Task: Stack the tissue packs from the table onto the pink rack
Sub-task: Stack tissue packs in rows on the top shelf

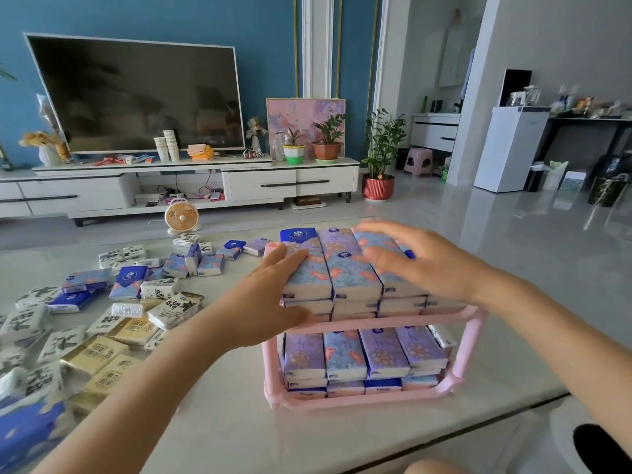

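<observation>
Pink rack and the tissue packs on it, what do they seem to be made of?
Pink rack: probably moulded plastic, given its uniform pastel colour, rounded posts and soft sheen. Tissue packs: seemingly thin printed plastic film around soft tissue, given the glossy floral wrap and white ends; I cannot confirm the contents.

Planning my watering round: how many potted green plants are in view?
3. Two stand on the TV cabinet: one in a green-and-white pot, one in a terracotta pot. The third, in a red pot, stands on the floor beside it. More may be hidden.
</observation>
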Demonstrator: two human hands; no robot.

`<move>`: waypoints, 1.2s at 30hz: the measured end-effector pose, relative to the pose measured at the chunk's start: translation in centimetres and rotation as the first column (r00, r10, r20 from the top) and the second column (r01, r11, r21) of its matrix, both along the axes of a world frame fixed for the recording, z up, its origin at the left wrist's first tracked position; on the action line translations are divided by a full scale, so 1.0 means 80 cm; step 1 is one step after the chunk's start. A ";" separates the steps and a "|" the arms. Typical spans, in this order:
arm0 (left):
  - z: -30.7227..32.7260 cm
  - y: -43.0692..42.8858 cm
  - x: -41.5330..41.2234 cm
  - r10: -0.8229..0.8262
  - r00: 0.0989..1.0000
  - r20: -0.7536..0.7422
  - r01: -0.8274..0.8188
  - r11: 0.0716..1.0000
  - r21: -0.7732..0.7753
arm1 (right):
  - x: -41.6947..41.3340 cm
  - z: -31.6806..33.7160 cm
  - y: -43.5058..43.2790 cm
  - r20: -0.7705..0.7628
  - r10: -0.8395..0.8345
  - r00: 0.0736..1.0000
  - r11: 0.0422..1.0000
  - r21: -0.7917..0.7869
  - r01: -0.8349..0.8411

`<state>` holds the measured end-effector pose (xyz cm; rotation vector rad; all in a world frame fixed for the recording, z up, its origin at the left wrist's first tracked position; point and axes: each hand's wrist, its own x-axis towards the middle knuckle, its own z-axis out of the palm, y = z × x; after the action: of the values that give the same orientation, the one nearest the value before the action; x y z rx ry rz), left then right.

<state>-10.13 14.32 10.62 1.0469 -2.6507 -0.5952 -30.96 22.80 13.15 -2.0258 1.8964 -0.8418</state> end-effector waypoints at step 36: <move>0.036 -0.055 -0.012 0.669 0.522 -0.528 -0.033 0.635 0.772 | -0.051 -0.005 -0.001 0.646 -0.349 0.679 0.819 -0.142 0.555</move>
<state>-11.10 9.95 13.51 1.1058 -1.2990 -1.5722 -35.07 22.74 12.79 -1.1432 1.9635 -1.7897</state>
